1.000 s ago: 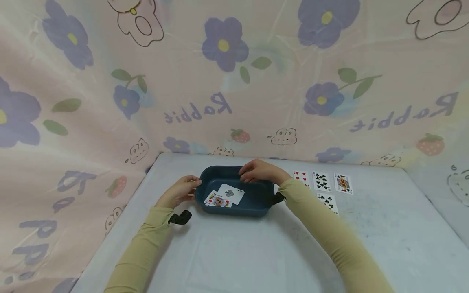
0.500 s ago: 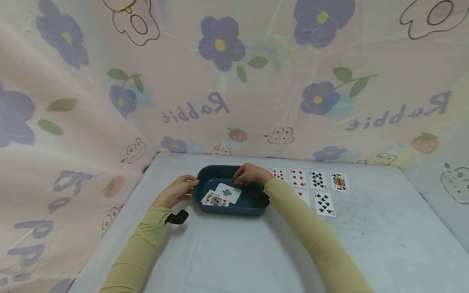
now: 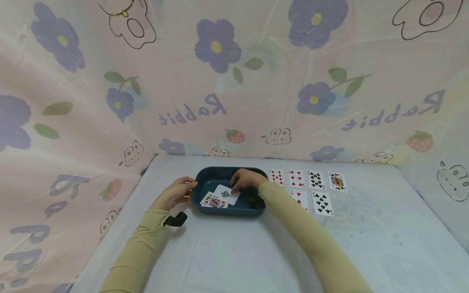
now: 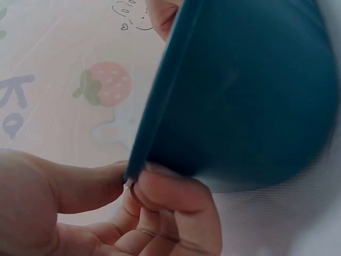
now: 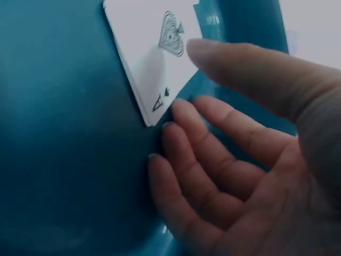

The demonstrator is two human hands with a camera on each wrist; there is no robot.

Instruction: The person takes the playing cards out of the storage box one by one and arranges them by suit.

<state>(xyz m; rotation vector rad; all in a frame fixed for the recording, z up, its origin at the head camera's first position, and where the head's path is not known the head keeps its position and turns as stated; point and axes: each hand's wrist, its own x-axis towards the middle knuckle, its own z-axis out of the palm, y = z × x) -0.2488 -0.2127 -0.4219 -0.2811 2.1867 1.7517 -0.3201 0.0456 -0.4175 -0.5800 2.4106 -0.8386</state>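
A dark blue plastic tray sits on the table, with an ace of spades and a few face cards overlapping at its left end. My left hand pinches the tray's left rim between thumb and fingers, as the left wrist view also shows. Inside the tray, my right hand is at the ace's right edge. In the right wrist view the thumb is over the ace, and the loosely bent fingers lie beside its corner; no firm grip on it shows.
Right of the tray lie two rows of face-up cards, among them a diamonds card, a hearts card, clubs cards and a face card. A patterned curtain hangs behind the table.
My right hand has moved left and down within the tray to the ace of spades. More of the cards right of the tray are visible. The left hand keeps its hold on the rim.
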